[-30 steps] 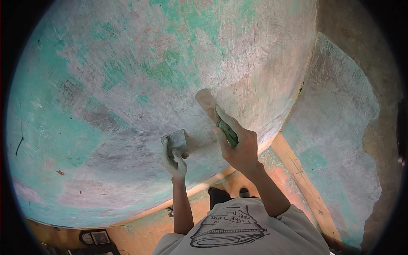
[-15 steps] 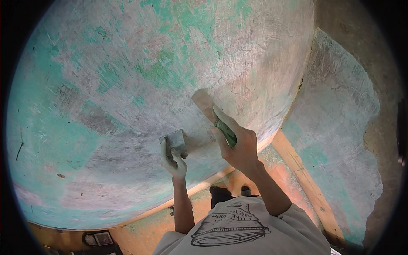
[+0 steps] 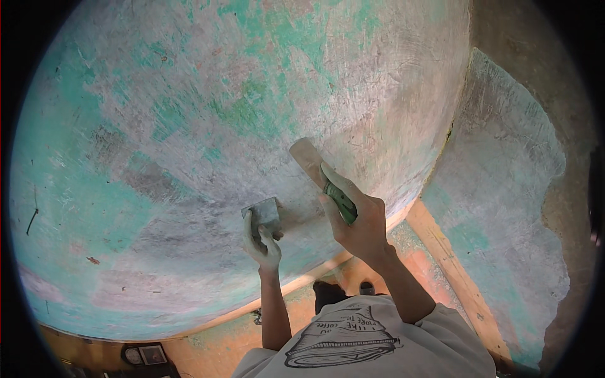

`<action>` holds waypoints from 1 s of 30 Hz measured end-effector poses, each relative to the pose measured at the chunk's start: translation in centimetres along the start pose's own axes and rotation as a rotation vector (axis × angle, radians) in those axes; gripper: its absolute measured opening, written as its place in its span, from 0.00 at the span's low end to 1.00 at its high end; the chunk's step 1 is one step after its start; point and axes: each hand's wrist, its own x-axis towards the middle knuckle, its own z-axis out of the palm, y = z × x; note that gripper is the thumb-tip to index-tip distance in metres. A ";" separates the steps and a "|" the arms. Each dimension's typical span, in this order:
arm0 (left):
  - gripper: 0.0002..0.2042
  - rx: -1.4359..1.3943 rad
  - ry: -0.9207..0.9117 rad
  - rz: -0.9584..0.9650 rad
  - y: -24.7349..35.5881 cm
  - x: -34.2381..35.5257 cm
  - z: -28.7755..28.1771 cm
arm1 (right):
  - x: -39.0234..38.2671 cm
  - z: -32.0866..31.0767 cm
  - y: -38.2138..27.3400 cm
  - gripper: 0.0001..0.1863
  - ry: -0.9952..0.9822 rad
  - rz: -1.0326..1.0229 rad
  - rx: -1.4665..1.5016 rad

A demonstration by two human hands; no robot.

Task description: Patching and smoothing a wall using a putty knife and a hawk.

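My right hand (image 3: pixel 364 225) is closed around the green handle of a putty knife (image 3: pixel 307 159). Its long, dull brownish blade points up and left toward the patchy wall (image 3: pixel 208 82); whether the blade touches the wall I cannot tell. To the left and a little lower, my left hand (image 3: pixel 261 247) holds a small grey flat-faced square piece (image 3: pixel 265 213), with fingers around its lower part. What kind of thing the square piece is does not show. Turquoise paint and greyish-lilac patches cover the wall in front of both hands.
On the right, a second wall (image 3: pixel 504 183) with a ragged patch of paint meets the first at a corner. A pale wooden skirting board (image 3: pixel 441 242) runs along its foot. Dark framed items (image 3: pixel 151 354) stand at the lower left. A thin dark wire or crack (image 3: pixel 31 222) marks the far left.
The whole view has shifted slightly, so walls and hands appear a little lower and to the right. Both hands keep their grips and nearly the same positions against the wall.
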 end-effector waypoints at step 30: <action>0.22 -0.025 -0.017 -0.011 0.0 -0.4 -0.3 | -0.4 -0.7 -0.5 0.28 -0.045 0.056 -0.039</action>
